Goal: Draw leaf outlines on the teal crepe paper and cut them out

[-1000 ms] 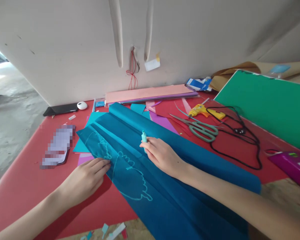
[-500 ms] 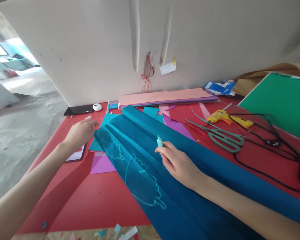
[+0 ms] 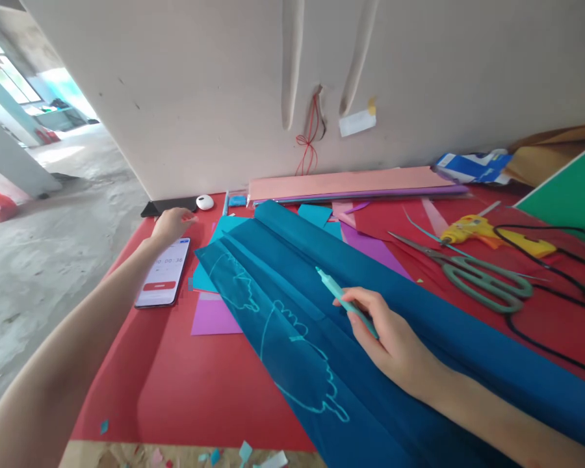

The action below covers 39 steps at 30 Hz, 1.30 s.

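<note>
My right hand (image 3: 385, 338) grips a mint-green marker (image 3: 344, 296), its tip pointing up and left over a large dark-blue folded sheet (image 3: 331, 338). Light scalloped outlines are drawn along the sheet's left edge. My left hand (image 3: 171, 226) reaches over the table's far left, beside a black flat device (image 3: 160, 206) and a white rounded case (image 3: 205, 202). Its fingers are drawn together at a spot where I cannot make out what they pinch, if anything. Below the left wrist lies a phone (image 3: 163, 276) with a lit timer screen.
Green-handled scissors (image 3: 487, 283) and a yellow glue gun (image 3: 497, 237) with a black cord lie right. Pink and purple sheets (image 3: 351, 184) are stacked by the wall. Purple paper (image 3: 217, 315) sticks out under the blue sheet. A green board (image 3: 570, 179) leans at the right.
The camera view has shifted, so the table things sit further right. My left hand has moved away toward the black device, uncovering the phone. The marker in my right hand has tilted, showing its barrel.
</note>
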Tool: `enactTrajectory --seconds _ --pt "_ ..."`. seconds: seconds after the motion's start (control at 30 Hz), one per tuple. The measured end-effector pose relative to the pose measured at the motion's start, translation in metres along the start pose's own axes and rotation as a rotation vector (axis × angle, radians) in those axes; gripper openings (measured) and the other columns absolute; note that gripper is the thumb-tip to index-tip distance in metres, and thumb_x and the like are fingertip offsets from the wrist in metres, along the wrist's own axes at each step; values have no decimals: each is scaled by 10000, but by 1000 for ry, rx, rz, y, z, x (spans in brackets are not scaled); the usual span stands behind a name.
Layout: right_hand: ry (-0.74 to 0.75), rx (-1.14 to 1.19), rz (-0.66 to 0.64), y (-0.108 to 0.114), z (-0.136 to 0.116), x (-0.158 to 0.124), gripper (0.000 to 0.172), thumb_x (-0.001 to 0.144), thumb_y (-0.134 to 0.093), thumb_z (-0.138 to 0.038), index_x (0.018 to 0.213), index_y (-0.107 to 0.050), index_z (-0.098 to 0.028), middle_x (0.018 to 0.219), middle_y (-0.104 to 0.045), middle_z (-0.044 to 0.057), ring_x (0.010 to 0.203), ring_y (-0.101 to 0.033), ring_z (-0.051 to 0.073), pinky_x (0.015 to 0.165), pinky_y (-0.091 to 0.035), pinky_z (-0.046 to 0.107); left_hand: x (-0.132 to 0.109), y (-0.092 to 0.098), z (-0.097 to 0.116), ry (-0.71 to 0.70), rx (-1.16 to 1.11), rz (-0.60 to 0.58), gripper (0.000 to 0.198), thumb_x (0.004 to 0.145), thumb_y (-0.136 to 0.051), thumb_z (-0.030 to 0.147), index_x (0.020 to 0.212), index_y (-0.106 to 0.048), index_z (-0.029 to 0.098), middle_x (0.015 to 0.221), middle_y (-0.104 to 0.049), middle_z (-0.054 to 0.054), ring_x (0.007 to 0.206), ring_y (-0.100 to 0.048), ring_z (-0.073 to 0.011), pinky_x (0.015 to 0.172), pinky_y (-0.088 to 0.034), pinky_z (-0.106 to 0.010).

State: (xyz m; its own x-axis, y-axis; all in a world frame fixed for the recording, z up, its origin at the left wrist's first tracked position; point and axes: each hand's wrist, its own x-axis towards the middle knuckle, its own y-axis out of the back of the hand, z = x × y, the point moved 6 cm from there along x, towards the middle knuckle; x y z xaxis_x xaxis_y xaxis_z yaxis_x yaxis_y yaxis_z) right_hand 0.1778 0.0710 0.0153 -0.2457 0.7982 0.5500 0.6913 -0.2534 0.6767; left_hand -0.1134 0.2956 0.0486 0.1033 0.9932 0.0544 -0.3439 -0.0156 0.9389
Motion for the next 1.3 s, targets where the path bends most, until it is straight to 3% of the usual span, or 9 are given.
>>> enactTrajectory --seconds 0.07,0.17,0.27,0.37,0.67,0.93,1.13,1.2,1.3 --pt "-67 74 7 4 0 0 157 901 -373 -154 1040 -420 -209 810 -669 65 714 -695 172 552 -553 206 -23 -4 20 -105 -127 -42 321 896 -546 340 1161 -528 158 1166 -550 -76 992 -576 -215 829 -500 -413" --pt "-158 216 -25 7 -6 0 164 894 -420 -179 1045 -460 -227 829 -692 43 790 -701 161 631 -563 189 -74 -15 55 -273 -330 -198 281 896 -551 337 1096 -559 141 1069 -598 -67 906 -608 -180 781 -520 -378" --pt "-177 294 -77 9 -21 0 189 890 -437 -167 1035 -498 -270 833 -695 -9 730 -699 115 576 -542 125 -127 -24 86 -410 -497 -346 246 837 -589 412 916 -658 189 885 -678 -15 799 -641 -154 725 -534 -282" --pt "-150 311 -67 13 -36 0 221 872 -454 -141 1019 -518 -293 820 -678 -43 650 -677 73 554 -520 86 -157 -26 105 -477 -610 -402 181 827 -595 353 893 -681 208 865 -694 -1 816 -642 -137 742 -523 -242" --pt "-92 285 -7 21 -53 -1 217 830 -453 -93 959 -550 -238 765 -646 -30 585 -628 49 520 -490 62 -166 -21 113 -505 -726 -383 90 808 -623 206 872 -687 206 873 -704 2 802 -648 -117 712 -524 -196" --pt "21 275 -47 19 -63 2 120 861 -488 -106 898 -553 -200 711 -615 -5 598 -605 93 568 -507 157 -185 -15 130 -674 -700 -280 106 818 -636 185 884 -717 205 818 -716 -2 716 -672 -104 636 -532 -137" --pt "-56 389 -62 20 -60 -1 94 865 -501 -138 813 -569 -178 672 -617 -3 572 -582 97 536 -488 171 -197 -15 130 -795 -649 -178 137 858 -594 225 925 -711 199 865 -726 -40 778 -692 -139 682 -549 -158" --pt "-120 440 -123 14 -59 -2 88 861 -507 -152 813 -574 -184 683 -629 -8 585 -589 100 538 -488 175 -202 -15 137 -829 -605 -201 152 878 -567 237 959 -690 198 853 -721 -34 761 -687 -132 667 -546 -159" --pt "-158 469 -288 7 -57 3 98 877 -498 -200 832 -585 -199 771 -655 1 707 -632 115 626 -508 185 -210 -23 149 -933 -433 -365 259 949 -431 303 1006 -657 189 767 -678 -20 642 -649 -99 559 -511 -141"
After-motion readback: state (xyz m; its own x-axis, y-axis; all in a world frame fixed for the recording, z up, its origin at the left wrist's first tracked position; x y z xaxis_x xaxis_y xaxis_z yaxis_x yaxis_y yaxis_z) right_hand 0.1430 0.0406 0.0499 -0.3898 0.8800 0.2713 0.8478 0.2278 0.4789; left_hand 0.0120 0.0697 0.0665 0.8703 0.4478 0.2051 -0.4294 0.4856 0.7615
